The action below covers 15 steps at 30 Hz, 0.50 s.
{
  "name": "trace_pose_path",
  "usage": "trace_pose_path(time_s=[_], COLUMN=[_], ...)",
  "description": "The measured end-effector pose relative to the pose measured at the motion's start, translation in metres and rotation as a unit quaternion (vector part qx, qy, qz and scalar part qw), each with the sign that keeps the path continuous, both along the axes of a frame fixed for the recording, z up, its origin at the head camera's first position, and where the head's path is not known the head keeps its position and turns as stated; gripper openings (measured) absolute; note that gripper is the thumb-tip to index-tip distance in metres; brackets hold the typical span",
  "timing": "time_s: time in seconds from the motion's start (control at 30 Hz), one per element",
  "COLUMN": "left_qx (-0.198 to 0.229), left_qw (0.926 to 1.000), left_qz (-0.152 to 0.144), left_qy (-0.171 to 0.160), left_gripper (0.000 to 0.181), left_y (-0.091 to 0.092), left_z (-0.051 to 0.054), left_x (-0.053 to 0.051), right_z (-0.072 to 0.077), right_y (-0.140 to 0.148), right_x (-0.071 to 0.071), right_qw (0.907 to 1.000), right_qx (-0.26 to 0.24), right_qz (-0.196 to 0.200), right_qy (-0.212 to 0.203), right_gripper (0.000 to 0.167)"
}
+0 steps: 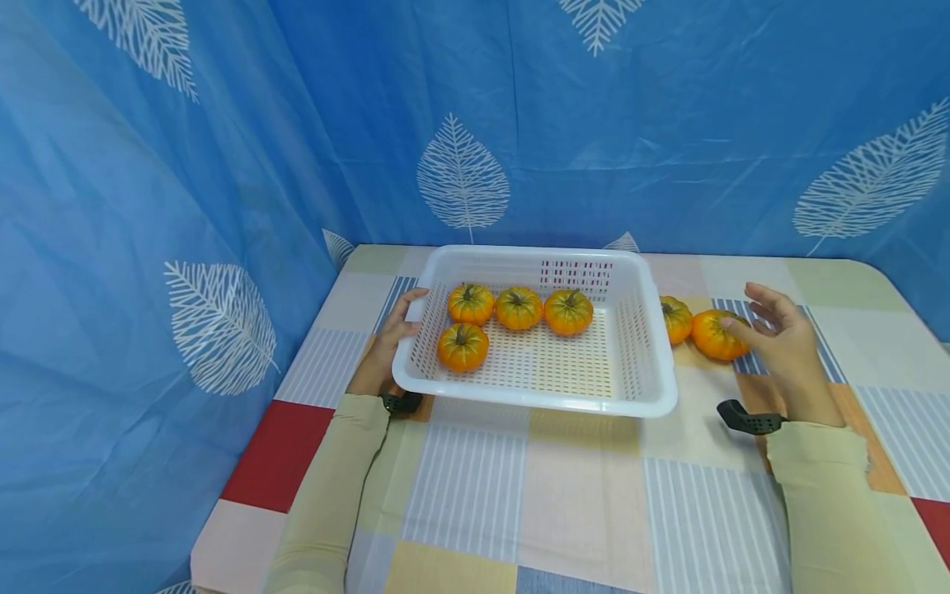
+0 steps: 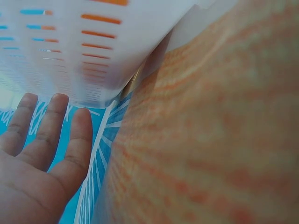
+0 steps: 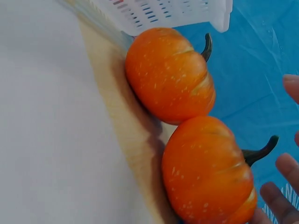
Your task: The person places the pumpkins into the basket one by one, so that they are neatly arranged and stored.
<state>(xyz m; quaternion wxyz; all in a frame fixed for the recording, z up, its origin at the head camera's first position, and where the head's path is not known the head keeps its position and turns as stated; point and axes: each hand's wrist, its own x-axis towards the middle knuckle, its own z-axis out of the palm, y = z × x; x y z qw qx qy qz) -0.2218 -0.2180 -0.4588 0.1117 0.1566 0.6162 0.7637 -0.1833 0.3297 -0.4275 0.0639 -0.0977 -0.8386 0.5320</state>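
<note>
Blue curtain (image 1: 564,165) behind white basket (image 1: 534,399)

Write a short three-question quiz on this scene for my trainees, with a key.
1. How many pumpkins lie in the white basket?
2. True or false: the right hand is gripping the basket's rim.
3. Which is at the basket's left end? A) the left hand B) the right hand

Key: 1. Four. 2. False; it is beside a pumpkin outside the basket. 3. A.

Left hand (image 1: 387,342) at white basket (image 1: 557,363), 4 pumpkins (image 1: 463,347) inside; right hand (image 1: 789,340) near 2 others (image 1: 716,336), contact unclear
</note>
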Motion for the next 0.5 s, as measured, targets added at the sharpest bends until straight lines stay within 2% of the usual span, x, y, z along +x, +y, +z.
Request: trace_pose_path(time_s=[0.17,0.3,0.4,0.5], left_qx=[0.000,0.009,0.015,0.018], left_qw=[1.0000,0.9999,0.9998,0.9998], left_qz=[0.000,0.000,0.001,0.005], left_qy=[0.003,0.009,0.009,0.003], left_gripper=[0.053,0.053,0.054,0.055], left_y=[0.000,0.001,0.002,0.003], left_z=[0.000,-0.001,-0.001,0.000], left_x=[0.000,-0.001,-0.001,0.000], right_z=[-0.005,-0.010,-0.015,-0.019], right_y=[0.005,0.010,0.013,0.016], right_x=[-0.003,-0.004,-0.003,-0.003], right_qw=[0.9983,0.9949,0.9927,0.9920], right_qx=[0.004,-0.020,-0.030,-0.015], right_qz=[0.018,0.037,0.054,0.071], right_qy=[-0.056,-0.092,-0.104,-0.104], right_gripper=[0.084,0.091,0.094,0.097])
